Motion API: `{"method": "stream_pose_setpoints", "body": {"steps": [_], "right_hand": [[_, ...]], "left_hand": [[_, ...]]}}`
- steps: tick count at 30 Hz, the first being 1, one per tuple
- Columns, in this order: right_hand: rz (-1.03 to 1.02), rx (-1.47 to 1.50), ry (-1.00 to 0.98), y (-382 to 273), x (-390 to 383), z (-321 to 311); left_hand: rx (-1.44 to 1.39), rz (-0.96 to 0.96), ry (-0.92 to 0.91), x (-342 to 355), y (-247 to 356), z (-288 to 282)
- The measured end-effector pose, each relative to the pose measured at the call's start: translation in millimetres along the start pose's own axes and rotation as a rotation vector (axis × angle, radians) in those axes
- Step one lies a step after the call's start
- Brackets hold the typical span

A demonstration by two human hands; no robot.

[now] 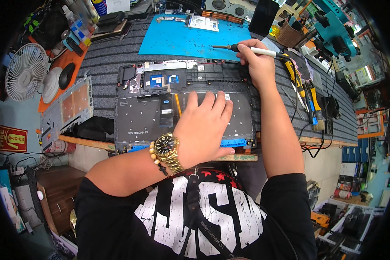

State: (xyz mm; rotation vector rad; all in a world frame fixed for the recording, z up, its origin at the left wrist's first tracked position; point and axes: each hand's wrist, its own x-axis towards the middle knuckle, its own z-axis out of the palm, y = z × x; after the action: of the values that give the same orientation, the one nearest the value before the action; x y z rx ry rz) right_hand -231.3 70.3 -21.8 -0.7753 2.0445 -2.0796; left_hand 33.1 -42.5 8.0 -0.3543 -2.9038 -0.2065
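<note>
An upturned dark laptop chassis (133, 112) lies in front of me, with a keyboard back plate, orange ribbon cable and screws along its edges. My left hand (203, 125), wearing a gold watch and bead bracelet at the wrist, lies palm down on the plate with fingers spread and thumb near the front edge. My right hand (255, 65) grips a black-and-white soldering iron (265, 51) above the chassis's back right corner, its tip pointing left over a blue silicone mat (169, 39).
A metal panel (69, 110) and white fan (25, 69) sit at the left. Screwdrivers and brushes (310, 99) lie at the right below a teal microscope (336, 30). A cooling fan assembly (224, 11) and black phone (263, 17) stand along the back.
</note>
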Motion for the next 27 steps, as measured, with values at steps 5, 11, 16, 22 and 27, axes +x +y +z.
{"method": "stream_pose_setpoints", "body": {"steps": [5, 11, 16, 22, 27], "right_hand": [[-0.02, -0.018, 0.009, 0.5, -0.9, 1.4], [-0.029, -0.086, -0.022, 2.3, 1.8, 2.7], [-0.029, -0.113, -0.014, 4.7, 2.9, 4.6], [-0.025, -0.128, -0.007, 5.9, 3.7, 4.5], [-0.019, -0.141, -0.003, 4.3, 2.4, 5.2]], "left_hand": [[-0.008, 0.046, -0.004, -0.3, -11.1, -3.3], [-0.006, 0.089, -0.044, -0.6, -21.2, -9.2], [0.024, 0.111, -0.075, 0.3, -26.7, -9.7], [0.025, 0.103, -0.084, 1.9, -27.9, -8.7], [-0.023, 0.091, -0.077, 0.0, -29.4, -11.0]]}}
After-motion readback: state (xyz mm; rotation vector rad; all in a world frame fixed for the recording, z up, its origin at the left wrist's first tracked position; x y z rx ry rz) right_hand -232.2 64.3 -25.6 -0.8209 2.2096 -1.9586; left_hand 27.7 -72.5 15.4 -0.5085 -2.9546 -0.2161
